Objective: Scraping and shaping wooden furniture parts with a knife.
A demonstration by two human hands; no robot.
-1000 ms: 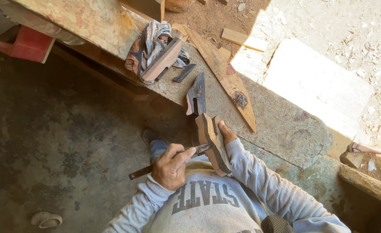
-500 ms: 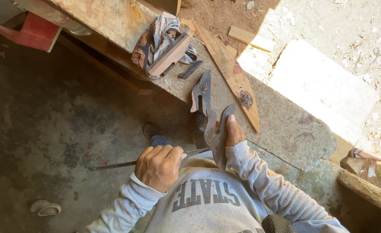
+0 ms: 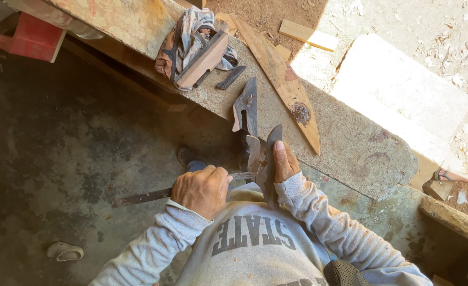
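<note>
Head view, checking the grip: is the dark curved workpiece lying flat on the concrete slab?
No, the right hand holds the workpiece on edge.

A dark, stained concrete floor [image 3: 59, 137] spreads left of the fingers. Beyond them a worn stone ledge [image 3: 350, 143] runs across, with sunlit sandy ground [image 3: 430, 47] farther off.
</note>
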